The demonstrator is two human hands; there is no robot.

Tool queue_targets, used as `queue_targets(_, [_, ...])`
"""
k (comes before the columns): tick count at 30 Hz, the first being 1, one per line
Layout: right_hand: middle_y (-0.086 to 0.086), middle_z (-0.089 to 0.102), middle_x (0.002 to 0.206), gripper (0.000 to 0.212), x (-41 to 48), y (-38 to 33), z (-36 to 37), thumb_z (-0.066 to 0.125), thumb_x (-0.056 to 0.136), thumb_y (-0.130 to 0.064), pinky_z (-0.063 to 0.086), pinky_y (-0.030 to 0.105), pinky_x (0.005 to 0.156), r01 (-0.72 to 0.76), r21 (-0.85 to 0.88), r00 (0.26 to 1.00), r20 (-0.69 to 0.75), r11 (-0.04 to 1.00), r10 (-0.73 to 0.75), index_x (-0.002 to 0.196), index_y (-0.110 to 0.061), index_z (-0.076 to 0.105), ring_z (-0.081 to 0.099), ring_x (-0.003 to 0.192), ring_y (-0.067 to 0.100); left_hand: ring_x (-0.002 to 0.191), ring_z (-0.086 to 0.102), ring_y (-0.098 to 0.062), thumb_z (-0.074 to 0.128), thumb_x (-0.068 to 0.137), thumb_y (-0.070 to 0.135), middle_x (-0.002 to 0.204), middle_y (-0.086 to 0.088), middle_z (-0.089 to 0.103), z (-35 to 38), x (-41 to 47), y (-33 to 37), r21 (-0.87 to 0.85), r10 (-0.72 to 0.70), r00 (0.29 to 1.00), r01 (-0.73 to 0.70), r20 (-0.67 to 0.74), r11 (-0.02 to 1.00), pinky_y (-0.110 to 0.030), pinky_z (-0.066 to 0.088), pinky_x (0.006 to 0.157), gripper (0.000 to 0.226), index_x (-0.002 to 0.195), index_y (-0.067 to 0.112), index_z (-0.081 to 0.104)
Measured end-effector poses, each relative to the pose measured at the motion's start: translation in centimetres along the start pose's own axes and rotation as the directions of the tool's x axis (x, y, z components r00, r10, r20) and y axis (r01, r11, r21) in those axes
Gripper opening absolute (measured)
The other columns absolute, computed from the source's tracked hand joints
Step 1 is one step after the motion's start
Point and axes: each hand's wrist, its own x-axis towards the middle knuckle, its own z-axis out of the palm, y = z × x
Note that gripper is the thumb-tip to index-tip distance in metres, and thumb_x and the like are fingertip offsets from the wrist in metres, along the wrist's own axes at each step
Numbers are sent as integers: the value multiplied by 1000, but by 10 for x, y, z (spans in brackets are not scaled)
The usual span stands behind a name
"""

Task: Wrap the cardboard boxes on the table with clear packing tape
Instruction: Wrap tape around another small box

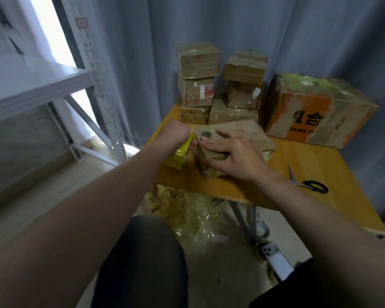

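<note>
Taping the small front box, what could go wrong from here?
1. The right hand only presses flat on the box; a tape pull may slide it.
2. The left hand holds the tape roll near the table edge; a slip could drop it.
3. The scissors lie off to the right; both hands are busy.

Both forearms reach to frame centre. The left hand [176,135] curls round a yellow tape roll [178,155]; the right hand [233,152] lies spread flat on a box [251,134].

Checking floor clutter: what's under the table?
Crumpled clear film scraps lie on the floor at its near edge, beside a metal table leg. The tabletop hides everything farther back.
</note>
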Motion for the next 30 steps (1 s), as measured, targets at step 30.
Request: queue_targets(30, [-5,30,125,53,-43,-55,-26,86,74,-41,44,39,99,-465,329,869,-9,822,495,112,-31,50,30,121,24,59,70,-29,54,107,17,79,-16,72,-38,-89,-9,-230,92,981,-51,173,972,-37,60,57,11,105,9,61])
